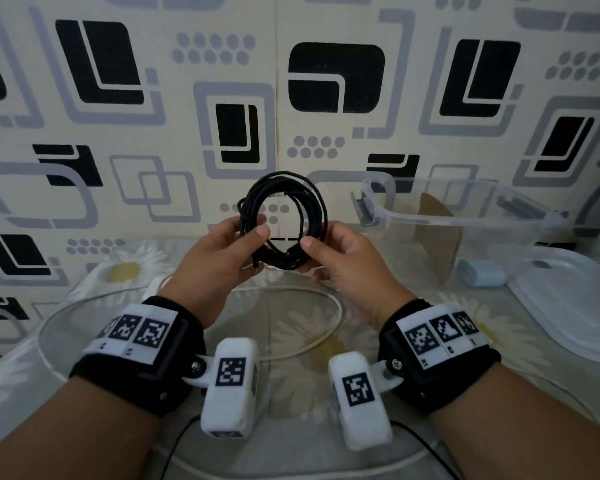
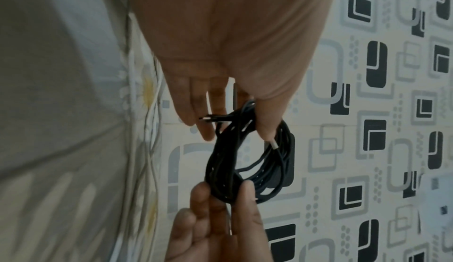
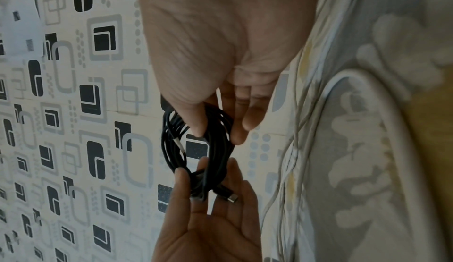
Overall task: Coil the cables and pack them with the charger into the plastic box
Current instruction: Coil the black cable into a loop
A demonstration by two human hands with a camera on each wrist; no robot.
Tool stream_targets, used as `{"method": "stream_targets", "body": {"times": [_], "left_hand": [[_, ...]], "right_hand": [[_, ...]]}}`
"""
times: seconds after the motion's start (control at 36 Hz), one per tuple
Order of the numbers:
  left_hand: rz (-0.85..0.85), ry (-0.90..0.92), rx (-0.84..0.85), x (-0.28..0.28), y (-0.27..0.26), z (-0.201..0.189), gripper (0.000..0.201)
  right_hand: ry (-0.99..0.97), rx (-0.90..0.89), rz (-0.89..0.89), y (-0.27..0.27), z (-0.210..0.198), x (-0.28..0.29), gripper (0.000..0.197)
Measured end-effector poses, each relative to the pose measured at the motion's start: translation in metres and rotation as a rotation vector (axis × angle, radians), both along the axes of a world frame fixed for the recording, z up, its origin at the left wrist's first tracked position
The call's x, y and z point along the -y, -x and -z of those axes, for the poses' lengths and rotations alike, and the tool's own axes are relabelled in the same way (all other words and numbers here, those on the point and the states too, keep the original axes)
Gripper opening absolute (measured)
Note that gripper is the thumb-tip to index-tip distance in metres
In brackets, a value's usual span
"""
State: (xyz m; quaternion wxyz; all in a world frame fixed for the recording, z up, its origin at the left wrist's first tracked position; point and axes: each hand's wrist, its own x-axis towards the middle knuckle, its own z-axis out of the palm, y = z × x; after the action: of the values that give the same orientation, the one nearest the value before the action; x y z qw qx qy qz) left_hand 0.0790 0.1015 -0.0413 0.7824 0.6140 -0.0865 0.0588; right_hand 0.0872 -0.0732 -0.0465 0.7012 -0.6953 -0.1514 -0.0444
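Note:
A black cable [image 1: 284, 220] wound into a round coil is held upright above the table, in front of the patterned wall. My left hand [image 1: 257, 249] pinches the coil's lower left side between thumb and fingers. My right hand [image 1: 309, 256] pinches its lower right side. In the left wrist view the coil [image 2: 247, 161] hangs from my left hand [image 2: 237, 130], with a plug end [image 2: 208, 119] sticking out. The right wrist view shows the coil [image 3: 193, 150] under my right hand [image 3: 217, 134]. A white cable [image 1: 326, 337] lies loose on the table. A light blue charger [image 1: 482, 273] sits at the right.
A clear plastic box [image 1: 465, 220] stands open at the back right, just behind the charger. Its lid [image 1: 568, 306] lies flat at the right edge. The table has a daisy-print cover under a clear sheet. The patterned wall rises close behind.

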Motion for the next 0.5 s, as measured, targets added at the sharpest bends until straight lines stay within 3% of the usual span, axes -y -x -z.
{"method": "stream_targets", "body": {"times": [0.25,0.39,0.5], "left_hand": [[0.012,-0.011,0.032,-0.0033,-0.0034,0.0047,0.022],[-0.021,-0.019,0.017,-0.0041,-0.0057,0.0070,0.020],[-0.021,-0.036,0.012,-0.0038,-0.0067,0.0078,0.017]], "right_hand": [[0.058,0.050,0.035,-0.0034,0.0041,0.0041,0.007],[0.019,0.041,0.068,-0.0041,0.0029,0.0038,0.019],[0.045,0.042,0.106,-0.0033,0.0032,0.0015,0.015]]}}
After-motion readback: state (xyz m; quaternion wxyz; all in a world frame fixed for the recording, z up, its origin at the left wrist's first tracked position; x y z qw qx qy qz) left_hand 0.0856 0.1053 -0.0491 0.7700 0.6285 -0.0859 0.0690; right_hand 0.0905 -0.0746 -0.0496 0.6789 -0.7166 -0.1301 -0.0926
